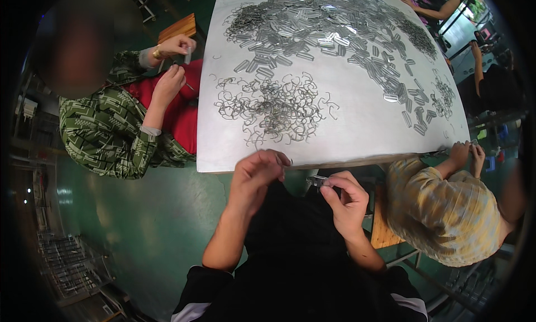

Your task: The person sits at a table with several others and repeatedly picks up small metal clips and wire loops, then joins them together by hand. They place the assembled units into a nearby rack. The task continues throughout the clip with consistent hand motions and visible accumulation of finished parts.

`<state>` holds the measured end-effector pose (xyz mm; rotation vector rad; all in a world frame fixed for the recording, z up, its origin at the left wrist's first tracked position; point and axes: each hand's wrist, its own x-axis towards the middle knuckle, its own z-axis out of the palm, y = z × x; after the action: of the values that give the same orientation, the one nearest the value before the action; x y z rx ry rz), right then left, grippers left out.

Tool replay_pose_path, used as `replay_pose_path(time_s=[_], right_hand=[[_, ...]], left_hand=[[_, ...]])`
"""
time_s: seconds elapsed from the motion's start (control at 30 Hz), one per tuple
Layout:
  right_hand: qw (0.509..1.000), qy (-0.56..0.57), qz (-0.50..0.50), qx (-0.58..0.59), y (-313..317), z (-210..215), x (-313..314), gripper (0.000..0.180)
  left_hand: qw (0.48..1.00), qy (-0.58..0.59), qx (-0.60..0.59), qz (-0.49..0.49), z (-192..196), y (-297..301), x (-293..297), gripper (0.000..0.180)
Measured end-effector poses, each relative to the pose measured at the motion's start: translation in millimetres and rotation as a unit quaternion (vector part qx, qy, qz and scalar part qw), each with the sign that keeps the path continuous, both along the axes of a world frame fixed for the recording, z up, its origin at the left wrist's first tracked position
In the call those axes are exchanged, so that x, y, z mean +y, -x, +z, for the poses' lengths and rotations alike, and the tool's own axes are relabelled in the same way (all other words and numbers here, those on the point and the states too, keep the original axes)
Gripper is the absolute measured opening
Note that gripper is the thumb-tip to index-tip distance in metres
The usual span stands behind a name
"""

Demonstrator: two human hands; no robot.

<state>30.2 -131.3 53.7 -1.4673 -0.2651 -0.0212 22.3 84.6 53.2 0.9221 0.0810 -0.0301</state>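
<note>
My right hand (347,196) pinches a small shiny metal piece (317,180) between thumb and fingers, just off the table's near edge. Its exact kind is hard to make out. Level with that edge, to the left, my left hand (259,174) is closed with curled fingers. A tiny dark bit shows at its fingertips, too small to name. Beyond my left hand lies a loose heap of thin bent wire pieces (279,107) on the white table (357,132). Farther off spreads a large pile of flat, oblong, slotted metal plates (312,26).
At the left a person in a green patterned top (111,135) holds a metal plate (188,56). Another in a yellow-grey shirt (446,210) sits close on my right, by a wooden stool (382,224). More wire heaps (419,37) lie at the far right.
</note>
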Motion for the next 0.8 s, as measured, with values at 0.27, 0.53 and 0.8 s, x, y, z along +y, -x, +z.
replay_pose_path(time_s=[0.27, 0.53, 0.8], right_hand=[[0.998, 0.052, -0.015, -0.036, 4, 8, 2, 0.018], [0.991, 0.064, 0.024, -0.117, -6, 2, -4, 0.024], [0.942, 0.281, -0.167, -0.076, -221, -81, -29, 0.026]], left_hand=[[0.985, -0.117, -0.128, 0.026, 20, 19, -46, 0.016], [0.958, -0.200, -0.182, 0.095, 31, 21, -58, 0.018], [0.957, -0.198, -0.180, 0.109, 30, 34, -62, 0.010]])
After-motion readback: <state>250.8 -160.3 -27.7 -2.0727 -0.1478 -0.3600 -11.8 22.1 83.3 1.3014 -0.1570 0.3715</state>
